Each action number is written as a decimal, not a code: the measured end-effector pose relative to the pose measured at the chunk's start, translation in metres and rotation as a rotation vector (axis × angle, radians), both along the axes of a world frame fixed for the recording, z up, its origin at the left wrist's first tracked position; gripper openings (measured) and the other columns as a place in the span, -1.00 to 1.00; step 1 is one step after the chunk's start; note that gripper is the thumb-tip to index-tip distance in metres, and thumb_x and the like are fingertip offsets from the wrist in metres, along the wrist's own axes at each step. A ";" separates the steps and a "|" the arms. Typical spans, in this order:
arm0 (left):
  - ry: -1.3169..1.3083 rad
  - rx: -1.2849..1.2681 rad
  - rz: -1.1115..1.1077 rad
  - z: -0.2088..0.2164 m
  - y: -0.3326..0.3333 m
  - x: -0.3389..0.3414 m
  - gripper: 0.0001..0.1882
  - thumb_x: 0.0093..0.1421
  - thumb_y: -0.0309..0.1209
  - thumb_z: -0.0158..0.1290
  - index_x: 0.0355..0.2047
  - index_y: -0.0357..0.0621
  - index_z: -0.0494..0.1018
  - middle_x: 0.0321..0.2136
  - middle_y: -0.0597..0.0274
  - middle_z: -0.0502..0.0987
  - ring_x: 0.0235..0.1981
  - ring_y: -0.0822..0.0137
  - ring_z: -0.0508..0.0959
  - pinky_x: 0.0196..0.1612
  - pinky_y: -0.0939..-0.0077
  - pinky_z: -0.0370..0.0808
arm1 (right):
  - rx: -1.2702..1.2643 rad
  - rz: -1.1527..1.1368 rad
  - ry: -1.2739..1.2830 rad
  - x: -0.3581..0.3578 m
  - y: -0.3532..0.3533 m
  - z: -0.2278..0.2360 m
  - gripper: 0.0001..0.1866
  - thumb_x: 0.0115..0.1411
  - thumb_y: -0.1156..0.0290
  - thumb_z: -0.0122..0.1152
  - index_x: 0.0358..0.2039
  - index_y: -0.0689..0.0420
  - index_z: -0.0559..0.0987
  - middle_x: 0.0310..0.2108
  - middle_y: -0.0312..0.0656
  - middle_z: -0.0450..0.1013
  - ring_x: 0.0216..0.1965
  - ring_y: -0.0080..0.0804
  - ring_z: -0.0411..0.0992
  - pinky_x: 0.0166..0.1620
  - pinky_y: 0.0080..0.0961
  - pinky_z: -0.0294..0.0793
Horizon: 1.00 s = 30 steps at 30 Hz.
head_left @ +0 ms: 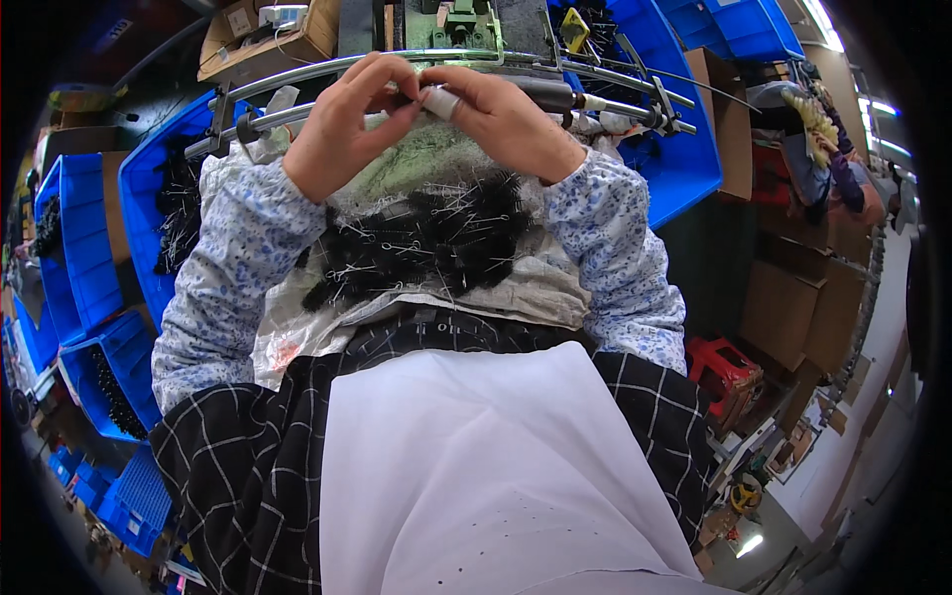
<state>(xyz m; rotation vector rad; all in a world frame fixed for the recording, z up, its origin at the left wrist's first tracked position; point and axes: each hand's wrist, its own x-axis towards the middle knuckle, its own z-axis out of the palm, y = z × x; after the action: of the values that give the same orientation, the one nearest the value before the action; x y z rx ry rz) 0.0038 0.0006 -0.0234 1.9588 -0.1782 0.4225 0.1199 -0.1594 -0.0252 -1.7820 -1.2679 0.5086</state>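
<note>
My left hand (349, 121) and my right hand (511, 124) meet at the top middle, just in front of a metal rail. Both have thumb and forefinger pinched together, their tips almost touching. Whatever is between the fingertips is too small or too hidden to name. A white wrap (439, 102) covers my right thumb. Below the hands, a heap of small black wire brushes (421, 243) with looped metal stems lies on a whitish sack cloth (535, 288) over my lap.
Curved metal rails (297, 74) run across behind my hands, with a greenish machine (461, 25) beyond. Blue bins (144, 213) holding more black brushes flank me. A yellow tool (574, 30) rests at the upper right. Another person (828, 149) is at the far right, near cardboard boxes (783, 312).
</note>
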 end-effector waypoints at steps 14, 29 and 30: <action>0.953 0.417 -0.203 -0.071 0.065 -0.085 -0.53 -0.01 -0.31 0.20 -0.12 -0.21 0.32 -0.23 0.00 0.46 -0.16 0.13 0.47 -0.06 0.36 0.38 | -0.175 -0.643 -0.778 0.121 0.012 -0.052 -0.83 0.08 0.31 0.12 -0.32 0.00 0.60 -0.41 -0.13 0.53 -0.33 -0.19 0.49 -0.14 -0.28 0.40; 0.822 -0.005 -0.268 -0.027 0.075 -0.065 -0.63 0.01 -0.37 0.21 -0.21 -0.19 0.34 -0.37 0.27 0.46 -0.32 0.46 0.41 -0.22 0.55 0.35 | -0.082 -0.616 -0.691 0.123 0.013 -0.054 -0.83 0.06 0.31 0.13 -0.34 0.00 0.61 -0.43 -0.10 0.53 -0.35 -0.14 0.48 -0.16 -0.29 0.37; 0.781 0.024 -0.254 -0.022 0.073 -0.062 -0.64 0.02 -0.38 0.21 -0.22 -0.19 0.35 -0.37 0.29 0.45 -0.32 0.47 0.40 -0.23 0.57 0.35 | -0.096 -0.616 -0.690 0.124 0.014 -0.054 -0.82 0.06 0.31 0.14 -0.33 0.00 0.61 -0.42 -0.10 0.53 -0.35 -0.14 0.48 -0.16 -0.29 0.37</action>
<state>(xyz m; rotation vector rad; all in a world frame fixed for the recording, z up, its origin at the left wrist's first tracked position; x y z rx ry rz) -0.0586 0.0738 -0.0455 1.9519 0.0736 -0.5166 0.2438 -0.1452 -0.0791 -2.3977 -1.0292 -0.4376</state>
